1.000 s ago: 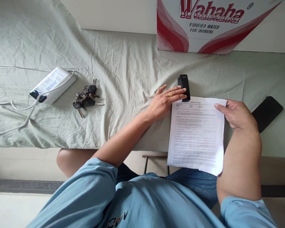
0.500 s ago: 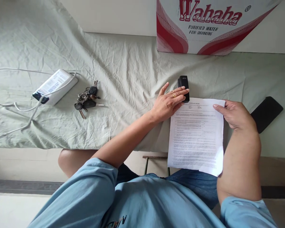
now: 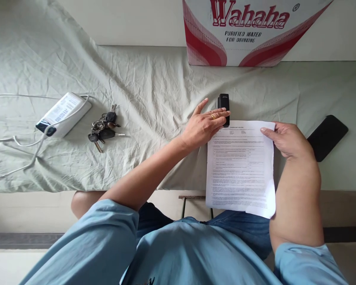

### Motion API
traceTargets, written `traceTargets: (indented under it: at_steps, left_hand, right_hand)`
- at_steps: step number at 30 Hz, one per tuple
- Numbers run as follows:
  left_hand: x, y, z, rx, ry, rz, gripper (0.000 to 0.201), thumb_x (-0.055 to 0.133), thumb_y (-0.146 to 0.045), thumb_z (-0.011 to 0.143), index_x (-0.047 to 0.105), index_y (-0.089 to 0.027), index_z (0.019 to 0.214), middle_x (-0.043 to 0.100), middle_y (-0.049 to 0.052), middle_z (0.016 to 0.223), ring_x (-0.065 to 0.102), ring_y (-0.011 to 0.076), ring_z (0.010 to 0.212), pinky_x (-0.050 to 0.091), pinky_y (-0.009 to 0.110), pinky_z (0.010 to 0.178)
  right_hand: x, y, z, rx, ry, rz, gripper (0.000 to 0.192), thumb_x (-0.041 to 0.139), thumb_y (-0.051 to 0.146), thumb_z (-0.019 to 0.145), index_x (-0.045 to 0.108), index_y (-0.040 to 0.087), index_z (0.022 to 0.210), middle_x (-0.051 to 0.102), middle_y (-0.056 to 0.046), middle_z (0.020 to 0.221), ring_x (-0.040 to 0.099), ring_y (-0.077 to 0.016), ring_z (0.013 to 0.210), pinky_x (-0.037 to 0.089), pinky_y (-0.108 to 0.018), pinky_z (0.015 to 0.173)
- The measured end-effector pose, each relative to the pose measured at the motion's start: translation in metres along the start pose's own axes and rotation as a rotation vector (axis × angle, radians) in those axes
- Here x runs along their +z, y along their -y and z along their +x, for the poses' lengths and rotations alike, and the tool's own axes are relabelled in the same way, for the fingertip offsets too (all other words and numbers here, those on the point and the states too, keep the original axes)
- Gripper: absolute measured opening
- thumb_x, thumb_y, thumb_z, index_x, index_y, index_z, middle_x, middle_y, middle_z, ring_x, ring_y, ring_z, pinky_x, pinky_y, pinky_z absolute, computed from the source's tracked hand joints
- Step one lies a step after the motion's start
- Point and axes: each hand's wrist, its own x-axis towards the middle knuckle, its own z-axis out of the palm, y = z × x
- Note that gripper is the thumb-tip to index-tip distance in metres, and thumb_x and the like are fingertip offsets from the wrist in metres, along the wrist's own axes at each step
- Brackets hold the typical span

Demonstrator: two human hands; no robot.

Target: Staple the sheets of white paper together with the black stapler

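Observation:
A printed white sheet of paper [image 3: 240, 166] lies on the pale green cloth [image 3: 154, 91] and hangs over its near edge. My right hand [image 3: 286, 139] pinches the sheet's top right corner. A black stapler [image 3: 224, 103] stands just beyond the sheet's top left corner. My left hand [image 3: 203, 126] lies flat with fingers spread, its fingertips on the stapler's near end and the sheet's corner. A ring shows on one finger.
A black phone [image 3: 328, 137] lies to the right of my right hand. A bunch of keys [image 3: 103, 126] and a white power bank [image 3: 62, 113] with white cable sit at the left. A Wahaha water carton [image 3: 246, 33] stands at the back.
My left hand's fingers have slid slightly back along the stapler towards the sheet's corner. The view shifted a little; the paper and right hand keep their hold.

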Motion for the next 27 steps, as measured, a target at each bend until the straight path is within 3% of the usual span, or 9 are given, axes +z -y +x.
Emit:
traceTargets:
  at_steps: [4, 11, 14, 17, 20, 22, 25, 27]
  left_hand:
    - [0.001, 0.001, -0.002, -0.013, 0.012, -0.002, 0.034, 0.051, -0.025, 0.122, 0.085, -0.028, 0.127, 0.081, 0.008, 0.165, 0.073, 0.0267, 0.162, 0.026, 0.064, 0.156]
    - [0.013, -0.002, -0.007, -0.092, 0.028, 0.009, 0.038, 0.051, -0.015, 0.117, 0.08, -0.025, 0.139, 0.077, 0.012, 0.171, 0.068, 0.0268, 0.168, 0.046, 0.059, 0.145]
    - [0.017, -0.001, -0.011, -0.106, -0.003, -0.1, 0.046, 0.051, -0.011, 0.111, 0.073, -0.023, 0.15, 0.071, 0.014, 0.178, 0.063, 0.0255, 0.172, 0.056, 0.053, 0.137]
    - [0.011, 0.0, -0.011, -0.085, -0.073, -0.228, 0.035, 0.055, -0.022, 0.113, 0.072, -0.021, 0.144, 0.074, 0.016, 0.174, 0.065, 0.0272, 0.17, 0.059, 0.049, 0.136]
    - [0.004, 0.006, 0.003, -0.272, -0.218, -0.241, 0.029, 0.057, -0.042, 0.119, 0.07, -0.026, 0.139, 0.081, 0.014, 0.158, 0.076, 0.0283, 0.151, 0.071, 0.044, 0.113]
    - [0.004, 0.017, 0.019, -0.455, -0.304, -0.19, 0.033, 0.063, -0.054, 0.118, 0.068, -0.028, 0.136, 0.084, 0.013, 0.135, 0.083, 0.0296, 0.129, 0.07, 0.047, 0.109]
    - [0.015, 0.036, 0.049, -0.574, -0.214, -0.248, 0.047, 0.084, -0.063, 0.104, 0.066, -0.026, 0.126, 0.078, 0.008, 0.097, 0.085, 0.0374, 0.115, 0.069, 0.057, 0.11]
    - [0.022, 0.045, 0.065, -0.606, -0.13, -0.312, 0.045, 0.096, -0.057, 0.093, 0.064, -0.027, 0.105, 0.074, 0.006, 0.086, 0.083, 0.0349, 0.098, 0.071, 0.055, 0.097]
  right_hand:
    - [0.002, -0.001, 0.001, -0.014, -0.001, -0.018, 0.023, 0.104, 0.041, 0.086, 0.088, 0.029, 0.096, 0.089, -0.003, 0.088, 0.085, -0.0271, 0.08, 0.074, -0.045, 0.085]
    - [0.012, 0.009, -0.006, -0.018, -0.001, 0.051, 0.029, 0.107, 0.046, 0.08, 0.085, 0.03, 0.09, 0.089, -0.002, 0.086, 0.088, -0.028, 0.085, 0.075, -0.045, 0.09]
    - [0.012, 0.01, -0.006, -0.034, 0.013, 0.061, 0.027, 0.106, 0.043, 0.082, 0.085, 0.029, 0.091, 0.09, -0.001, 0.088, 0.086, -0.0248, 0.082, 0.073, -0.042, 0.089]
    - [0.013, 0.01, -0.006, -0.033, 0.033, 0.05, 0.024, 0.104, 0.042, 0.084, 0.085, 0.029, 0.092, 0.089, 0.0, 0.088, 0.083, -0.0232, 0.079, 0.073, -0.041, 0.087]
    - [0.014, 0.01, -0.006, -0.028, 0.065, 0.046, 0.022, 0.103, 0.042, 0.087, 0.087, 0.029, 0.095, 0.09, -0.001, 0.09, 0.083, -0.023, 0.079, 0.073, -0.04, 0.085]
    - [0.016, 0.011, -0.007, -0.028, 0.075, 0.043, 0.021, 0.101, 0.043, 0.088, 0.087, 0.03, 0.096, 0.09, -0.001, 0.091, 0.083, -0.0222, 0.078, 0.073, -0.039, 0.084]
    - [0.019, 0.011, -0.007, -0.033, 0.086, 0.038, 0.021, 0.1, 0.044, 0.089, 0.087, 0.03, 0.097, 0.089, -0.001, 0.09, 0.081, -0.021, 0.076, 0.072, -0.039, 0.083]
    - [0.021, 0.01, -0.007, -0.039, 0.09, 0.034, 0.026, 0.102, 0.048, 0.087, 0.086, 0.03, 0.097, 0.087, -0.001, 0.088, 0.08, -0.0214, 0.075, 0.071, -0.039, 0.081]
